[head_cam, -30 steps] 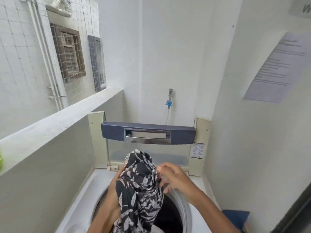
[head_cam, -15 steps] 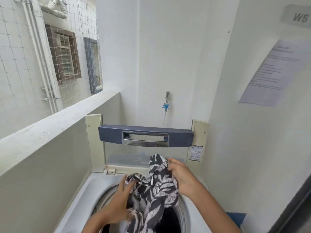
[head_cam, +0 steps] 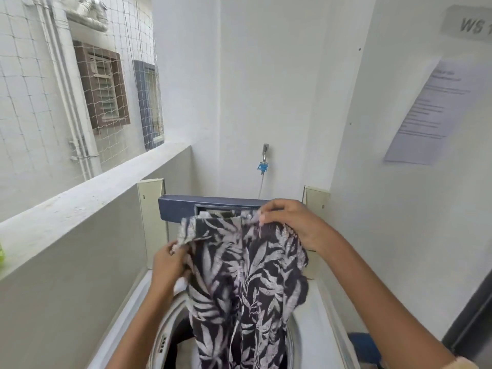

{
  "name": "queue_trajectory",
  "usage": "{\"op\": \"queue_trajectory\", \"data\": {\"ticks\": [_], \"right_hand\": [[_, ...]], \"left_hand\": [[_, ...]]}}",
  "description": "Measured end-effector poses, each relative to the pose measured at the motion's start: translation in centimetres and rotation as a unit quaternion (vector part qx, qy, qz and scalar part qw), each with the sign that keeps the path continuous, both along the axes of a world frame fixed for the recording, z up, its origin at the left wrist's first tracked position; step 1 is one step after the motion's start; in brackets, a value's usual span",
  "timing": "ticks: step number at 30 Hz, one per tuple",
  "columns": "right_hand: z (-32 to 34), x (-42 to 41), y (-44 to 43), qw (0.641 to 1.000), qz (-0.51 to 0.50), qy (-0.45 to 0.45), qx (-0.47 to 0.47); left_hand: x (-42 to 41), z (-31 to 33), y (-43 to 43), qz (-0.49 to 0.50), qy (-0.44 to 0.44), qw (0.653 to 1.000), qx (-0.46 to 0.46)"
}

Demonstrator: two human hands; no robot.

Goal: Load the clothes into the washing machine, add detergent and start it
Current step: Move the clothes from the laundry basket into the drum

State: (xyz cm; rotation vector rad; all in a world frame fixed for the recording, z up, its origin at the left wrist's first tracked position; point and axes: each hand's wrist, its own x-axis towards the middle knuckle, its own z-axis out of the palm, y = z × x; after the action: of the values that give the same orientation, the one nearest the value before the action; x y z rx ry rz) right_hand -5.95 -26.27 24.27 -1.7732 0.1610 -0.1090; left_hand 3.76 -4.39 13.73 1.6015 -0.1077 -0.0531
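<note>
A dark garment with a pale leaf print (head_cam: pixel 247 283) hangs spread over the open drum of a white top-loading washing machine (head_cam: pixel 323 310). My left hand (head_cam: pixel 167 262) pinches its upper left edge. My right hand (head_cam: pixel 290 222) grips its upper right edge, held higher. The machine's lid (head_cam: pixel 181 206) stands upright behind the garment, dark blue with cream side posts. The garment's lower part drops into the drum, whose inside is mostly hidden.
A low concrete ledge (head_cam: pixel 87 193) runs along the left, with netting and a neighbouring building beyond. A water tap with a blue fitting (head_cam: pixel 263 163) is on the back wall. A paper notice (head_cam: pixel 426 113) hangs on the right wall. Something blue (head_cam: pixel 364 347) lies beside the machine.
Both hands have lifted the bunched garment upward and pulled it apart, so it now hangs spread out flat above the drum.
</note>
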Motion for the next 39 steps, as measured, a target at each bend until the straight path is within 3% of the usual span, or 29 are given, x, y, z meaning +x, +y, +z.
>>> {"op": "queue_trajectory", "data": {"ticks": [2,4,6,7,9,11,13,16,18,23,33,35,39], "right_hand": [[0.5,-0.8,-0.5,0.976,0.074,0.062,-0.196],[1.1,-1.7,-0.4,0.908,0.174,0.144,-0.352],[1.9,-2.0,-0.5,0.845,0.176,0.145,-0.483],[2.6,-2.1,-0.7,0.834,0.144,0.131,-0.517],[4.5,-2.6,-1.1,0.869,0.049,0.089,-0.484],[6.1,-3.1,-1.4,0.936,-0.040,0.004,-0.349],[7.1,-3.5,-0.9,0.964,-0.115,-0.099,-0.219],[7.7,-3.9,0.3,0.954,-0.131,-0.241,-0.123],[8.0,-4.5,1.0,0.934,-0.098,-0.322,-0.117],[9.3,-5.8,2.5,0.865,-0.025,-0.429,-0.259],[11.0,-4.6,4.0,0.833,-0.043,-0.479,-0.273],[9.7,-4.1,3.4,0.849,-0.047,-0.451,-0.272],[4.0,-2.5,1.1,0.915,-0.059,-0.310,-0.253]], "left_hand": [[0.7,0.9,0.9,0.020,-0.049,0.997,0.048],[0.6,1.8,1.3,-0.017,-0.101,0.991,0.090],[0.3,2.6,1.6,-0.015,-0.191,0.966,0.175],[-0.1,3.0,1.6,-0.003,-0.233,0.953,0.196],[-1.2,4.2,1.4,-0.011,-0.303,0.932,0.201],[-2.1,5.1,1.1,-0.031,-0.365,0.904,0.221],[-2.4,6.2,0.9,-0.020,-0.409,0.882,0.232],[-3.4,9.3,0.4,-0.005,-0.456,0.868,0.197],[-4.2,11.4,0.3,-0.014,-0.475,0.865,0.162],[-5.6,15.4,1.1,-0.011,-0.567,0.814,0.124],[-4.3,17.7,2.0,0.024,-0.611,0.782,0.122],[-3.4,16.1,1.8,0.031,-0.597,0.788,0.147],[-0.3,9.2,1.9,-0.037,-0.489,0.830,0.267]]}}
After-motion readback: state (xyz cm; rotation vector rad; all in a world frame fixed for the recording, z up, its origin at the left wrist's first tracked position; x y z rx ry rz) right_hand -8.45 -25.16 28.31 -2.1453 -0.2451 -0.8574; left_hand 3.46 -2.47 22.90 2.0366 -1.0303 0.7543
